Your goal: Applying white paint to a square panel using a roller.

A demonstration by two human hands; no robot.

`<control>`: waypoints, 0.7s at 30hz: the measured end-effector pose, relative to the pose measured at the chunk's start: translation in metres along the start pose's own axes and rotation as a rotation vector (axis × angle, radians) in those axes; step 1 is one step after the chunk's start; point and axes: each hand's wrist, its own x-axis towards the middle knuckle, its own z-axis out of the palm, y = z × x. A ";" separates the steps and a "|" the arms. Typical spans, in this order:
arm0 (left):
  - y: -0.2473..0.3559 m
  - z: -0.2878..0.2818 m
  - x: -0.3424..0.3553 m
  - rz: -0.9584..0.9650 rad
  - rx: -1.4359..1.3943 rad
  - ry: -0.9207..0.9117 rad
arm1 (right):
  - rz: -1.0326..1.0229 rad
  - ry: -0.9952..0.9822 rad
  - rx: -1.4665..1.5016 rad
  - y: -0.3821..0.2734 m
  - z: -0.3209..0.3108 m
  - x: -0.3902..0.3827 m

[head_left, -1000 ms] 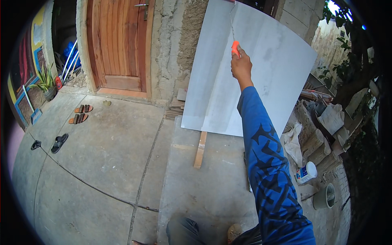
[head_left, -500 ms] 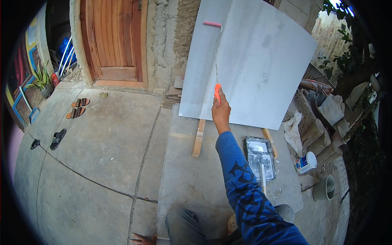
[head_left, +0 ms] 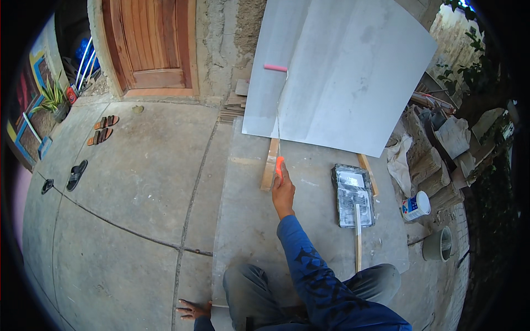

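Observation:
My right hand is closed round the orange handle of a paint roller. The roller's pink sleeve rests against, or just over, a large white-grey board that leans on wooden strips. At the lower left, my left hand lies with fingers spread on the concrete beside my knee, holding nothing. To the right of my right arm a black paint tray carries whitish paint. A wooden stick lies with its white-coated end over the tray.
A white paint bucket and a grey pail stand right of the tray, near stacked rubble blocks. Wooden strips stick out from under the board. Sandals lie on the left floor, before a wooden door.
My right hand has drawn the roller down toward me, and its sleeve sits lower and farther left on the board. More of my left hand shows.

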 end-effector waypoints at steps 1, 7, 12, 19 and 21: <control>-0.002 0.000 -0.001 -0.004 0.004 -0.001 | 0.004 -0.004 0.000 0.006 0.003 -0.012; -0.001 -0.003 -0.004 -0.062 -0.066 -0.006 | 0.082 -0.065 0.016 0.037 0.012 -0.074; 0.002 -0.011 -0.010 -0.026 -0.070 -0.022 | 0.036 -0.044 -0.005 0.054 0.016 -0.113; 0.007 -0.017 -0.013 0.005 -0.075 -0.018 | 0.124 -0.125 -0.078 0.057 0.003 -0.142; 0.013 -0.019 -0.017 0.046 -0.063 -0.034 | 0.095 -0.111 -0.103 0.066 -0.007 -0.150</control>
